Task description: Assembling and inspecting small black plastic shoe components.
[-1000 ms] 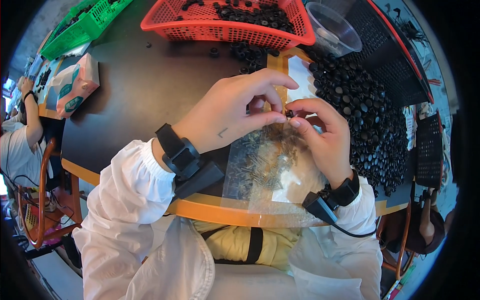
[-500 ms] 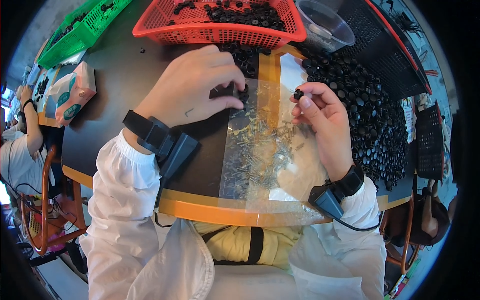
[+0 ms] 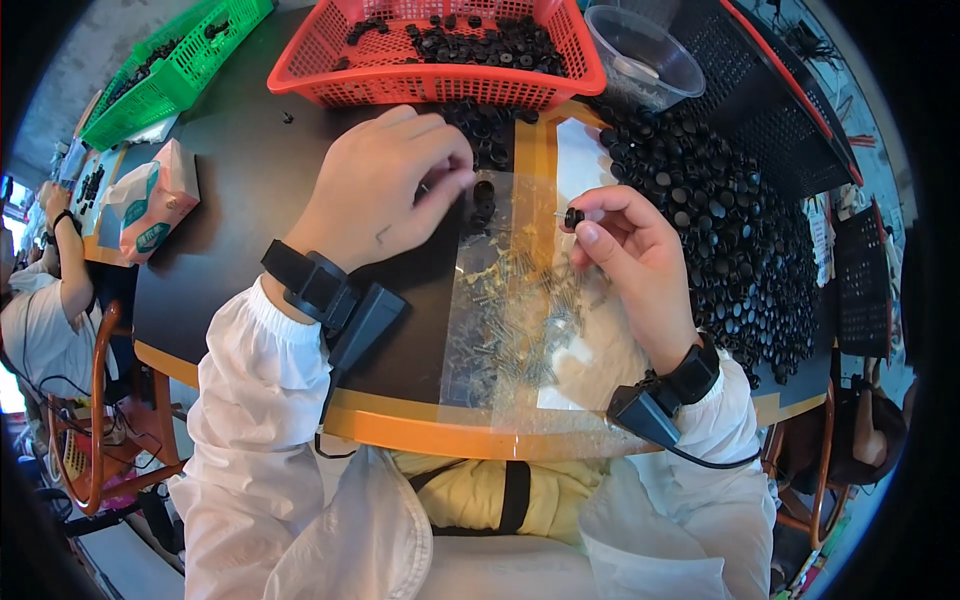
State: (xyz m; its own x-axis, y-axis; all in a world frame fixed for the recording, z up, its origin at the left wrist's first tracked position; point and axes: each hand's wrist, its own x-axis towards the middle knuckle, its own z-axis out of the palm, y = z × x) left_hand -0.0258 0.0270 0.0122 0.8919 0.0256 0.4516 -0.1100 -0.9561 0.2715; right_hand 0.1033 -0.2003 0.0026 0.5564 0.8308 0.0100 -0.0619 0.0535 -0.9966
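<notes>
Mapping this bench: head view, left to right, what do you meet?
Co-worker's arm → pink tissue pack → left hand → metal springs → right hand → pile of black caps → far-right black basket.

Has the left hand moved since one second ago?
Yes, leftward: the left hand, earlier reaching over the clear plastic sheet, is now by that sheet's upper left edge.

Worktop (image 3: 235,260): dark surface, orange-yellow edging, near edge bowed. Far side: red perforated basket (image 3: 440,80); to its right, clear round tub (image 3: 672,98). Left edge: pink-white soft packet (image 3: 163,205). One small black bit (image 3: 288,117) lies alone. Centre: loose black pieces (image 3: 484,200), then clear plastic sheet (image 3: 456,385) under scattered springs (image 3: 515,320). Right: large heap of round black caps (image 3: 730,240).
</notes>
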